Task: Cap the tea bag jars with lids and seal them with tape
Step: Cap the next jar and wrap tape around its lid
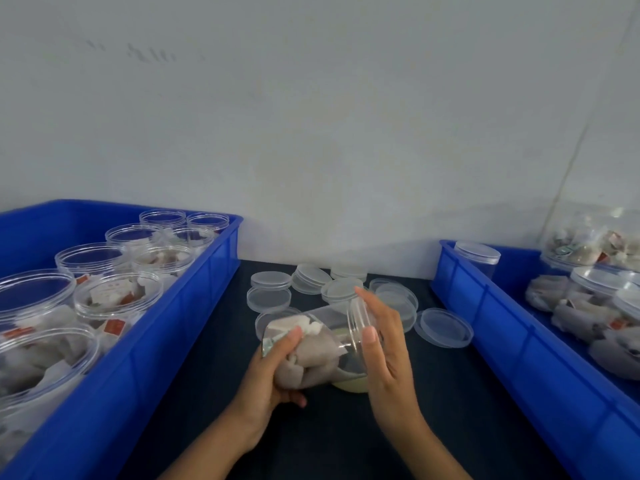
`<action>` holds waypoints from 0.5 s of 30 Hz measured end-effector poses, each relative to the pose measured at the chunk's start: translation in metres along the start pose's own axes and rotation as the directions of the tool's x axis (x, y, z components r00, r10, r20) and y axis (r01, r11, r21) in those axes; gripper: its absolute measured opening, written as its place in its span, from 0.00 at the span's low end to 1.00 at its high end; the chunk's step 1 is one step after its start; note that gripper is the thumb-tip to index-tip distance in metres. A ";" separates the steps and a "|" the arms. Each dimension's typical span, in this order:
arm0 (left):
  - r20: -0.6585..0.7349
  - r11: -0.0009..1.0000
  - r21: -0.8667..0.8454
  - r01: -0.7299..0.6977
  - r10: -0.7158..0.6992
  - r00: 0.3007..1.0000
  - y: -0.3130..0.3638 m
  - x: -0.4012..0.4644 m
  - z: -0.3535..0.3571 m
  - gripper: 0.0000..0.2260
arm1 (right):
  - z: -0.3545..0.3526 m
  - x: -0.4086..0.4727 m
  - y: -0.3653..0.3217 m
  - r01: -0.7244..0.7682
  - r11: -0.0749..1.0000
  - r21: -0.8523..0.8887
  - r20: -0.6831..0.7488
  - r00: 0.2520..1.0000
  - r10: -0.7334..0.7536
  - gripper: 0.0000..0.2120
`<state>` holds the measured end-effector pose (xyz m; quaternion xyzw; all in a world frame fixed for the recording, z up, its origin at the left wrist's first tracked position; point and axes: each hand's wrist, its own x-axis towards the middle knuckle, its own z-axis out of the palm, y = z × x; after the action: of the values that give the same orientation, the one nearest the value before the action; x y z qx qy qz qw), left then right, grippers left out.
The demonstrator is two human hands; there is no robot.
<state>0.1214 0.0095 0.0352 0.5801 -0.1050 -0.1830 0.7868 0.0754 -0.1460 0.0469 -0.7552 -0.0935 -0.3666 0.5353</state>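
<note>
Head view. Clear round plastic jar (311, 344) stuffed with grey tea bags, tilted on its side above the dark table (450, 393), centre. Left hand (273, 368) grips its base at 7 o'clock. Right hand (384, 344) curls round the clear round lid (360, 327) on its mouth. Loose clear lids (443, 327) at 12 o'clock. Blue plastic crates: left crate (166, 341) at 9 o'clock, right crate (519, 341) at 3.

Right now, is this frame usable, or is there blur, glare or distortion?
Head view: soft and slightly blurred throughout; wide-angle bending splays the blue plastic bin of open jars and the blue bin of capped jars; lighting dim and even, little glare on the clear tea-bag jar.
</note>
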 end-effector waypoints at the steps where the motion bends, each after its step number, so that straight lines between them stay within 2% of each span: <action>1: 0.027 0.999 0.003 0.041 -0.041 0.999 0.002 0.000 0.000 0.30 | -0.003 0.001 -0.001 0.052 0.998 -0.027 0.022 0.998 -0.052 0.22; 4: 0.124 0.989 0.060 0.136 -0.142 0.982 0.010 -0.001 -0.002 0.25 | -0.013 0.005 0.000 0.198 0.977 -0.084 0.072 0.979 -0.192 0.22; 8: 0.197 0.976 0.106 0.193 -0.211 0.958 0.014 -0.002 -0.005 0.27 | -0.018 0.006 0.000 0.303 0.943 -0.134 0.111 0.951 -0.290 0.23; 12: 0.217 0.976 0.093 0.196 -0.212 0.953 0.012 -0.003 -0.003 0.29 | -0.015 0.007 -0.002 0.276 0.954 -0.113 0.106 0.958 -0.265 0.20; 15: 0.172 0.993 0.022 0.118 -0.120 0.978 0.005 -0.004 0.000 0.28 | -0.010 0.007 -0.004 0.205 0.977 -0.063 0.108 0.974 -0.198 0.18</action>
<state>0.1189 0.0122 0.0404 0.5717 -0.1390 -0.2787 0.7590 0.0733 -0.1543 0.0561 -0.7786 -0.1829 -0.3836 0.4617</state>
